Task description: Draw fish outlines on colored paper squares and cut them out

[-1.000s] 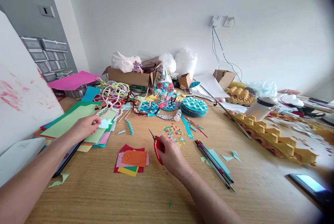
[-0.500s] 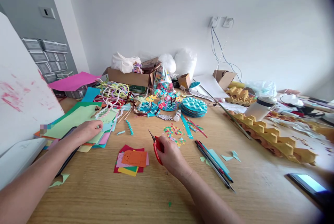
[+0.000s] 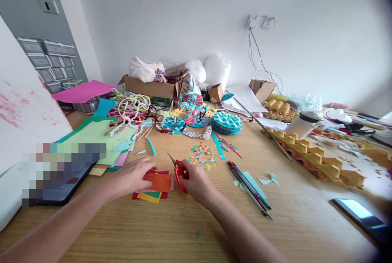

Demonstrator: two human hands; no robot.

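My right hand (image 3: 197, 183) is closed on small red-handled scissors (image 3: 177, 171), whose pointed blades aim up and to the left. My left hand (image 3: 134, 177) reaches over the left edge of a small pile of coloured paper pieces, thumb and fingers apart. Topmost in that pile is an orange piece (image 3: 158, 182) with a drawn outline; its left edge lies at my fingertips. Yellow paper (image 3: 150, 197), green and red ones show beneath. A light blue fish cut-out (image 3: 121, 145) rests on the stack of green sheets (image 3: 88, 134) at the left.
Round paper confetti (image 3: 202, 154) is scattered beyond the scissors. Several pens (image 3: 249, 189) and paper scraps (image 3: 269, 179) are at the right. Farther back stand stacked blue wavy discs (image 3: 226, 123), colourful fish crafts and a cardboard box (image 3: 150, 87). Egg cartons (image 3: 318, 159) and phones lie at the sides.
My left hand has moved from the green sheets toward me and right, to the paper pile. The blue fish cut-out is now uncovered on the sheets. My right hand still holds the scissors.
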